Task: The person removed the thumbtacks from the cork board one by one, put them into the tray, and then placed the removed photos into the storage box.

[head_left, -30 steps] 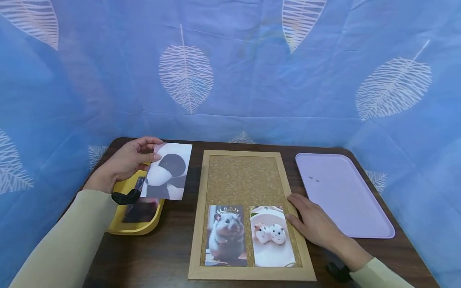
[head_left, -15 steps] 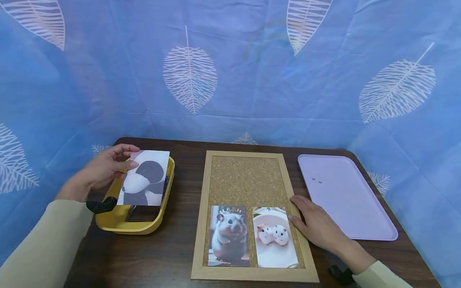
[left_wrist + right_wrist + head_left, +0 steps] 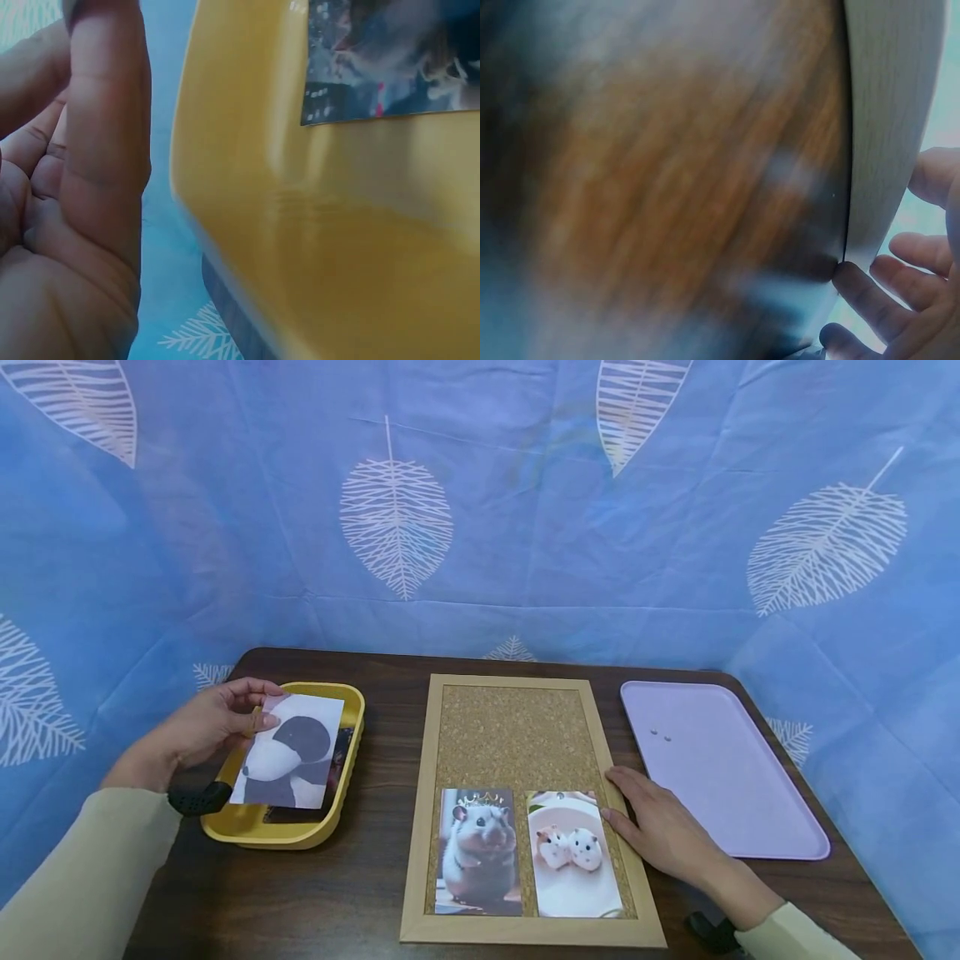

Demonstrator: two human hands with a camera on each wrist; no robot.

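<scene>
The left hand (image 3: 198,727) pinches the top left corner of a black-and-white animal photo (image 3: 288,752), holding it over the yellow tray (image 3: 300,835) near the table's (image 3: 360,893) left edge. A darker photo (image 3: 296,814) lies in the tray beneath it. The right hand (image 3: 660,831) rests flat, fingers straight, on the right rail of the cork board (image 3: 510,735) at the table's middle. Two hamster photos (image 3: 528,852) sit side by side along the board's near edge. A lilac tray (image 3: 720,777) lies by the right edge, with two small pins (image 3: 660,734) in it.
</scene>
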